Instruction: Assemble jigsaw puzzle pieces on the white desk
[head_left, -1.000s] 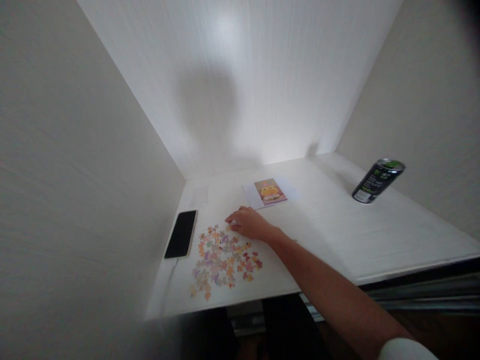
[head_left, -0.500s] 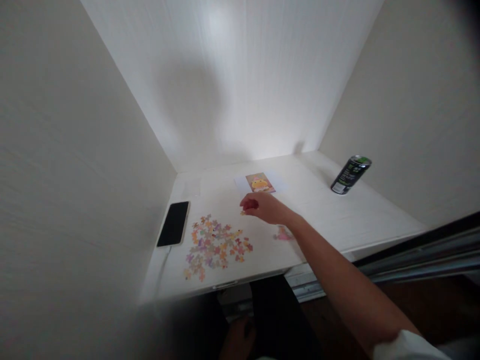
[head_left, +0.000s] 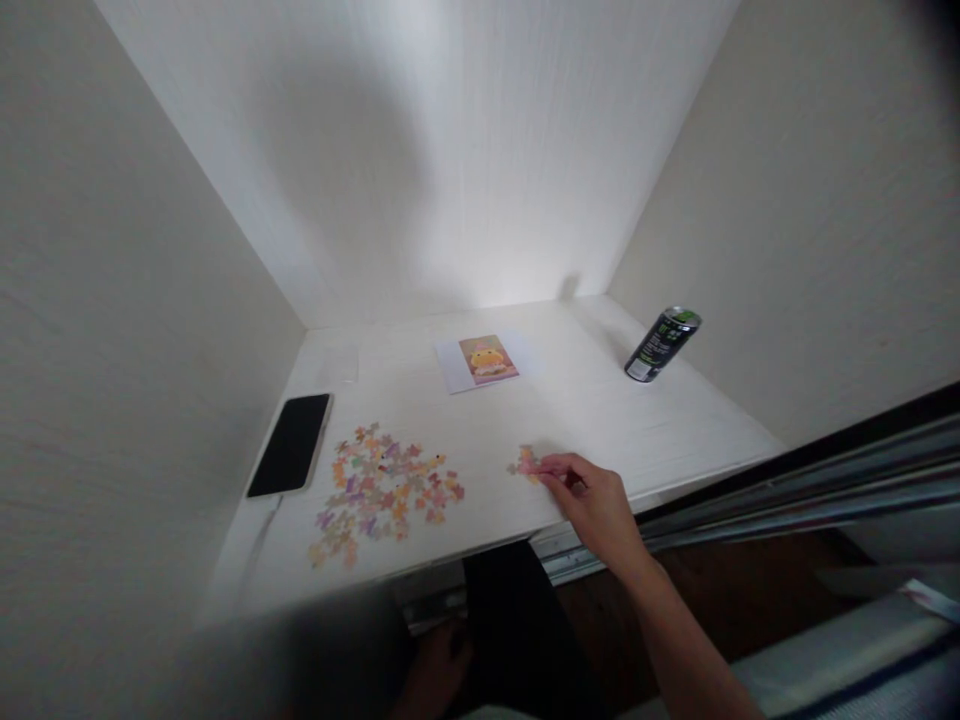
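Pink, orange and grey bits of puzzle make up a small cluster (head_left: 523, 462) on the counter (head_left: 600, 420), near its front edge, and that is where the right hand (head_left: 596, 500) is busy. From where I stand, thumb and forefinger are pinched together on the cluster's right side, seemingly on a pinkish part of it, though the tips cover too much to say whether a separate piece sits between them. The left hand (head_left: 444, 650) is down in the lap, in shadow, and I can't tell whether it is clenched or loose. Well to the left of the cluster, the loose pieces (head_left: 394, 490) lie in a broad, jumbled spread, just beside the phone (head_left: 291, 445). Behind, a picture card (head_left: 489, 360) lies flat on white paper, and a dark can (head_left: 664, 345) stands towards the right. I'd judge the step in hand to be fitting or adjusting a piece at the cluster, with many others unsorted. What it calls for now, to my eye, is a light, level press that seats the edge without shoving its neighbours apart.
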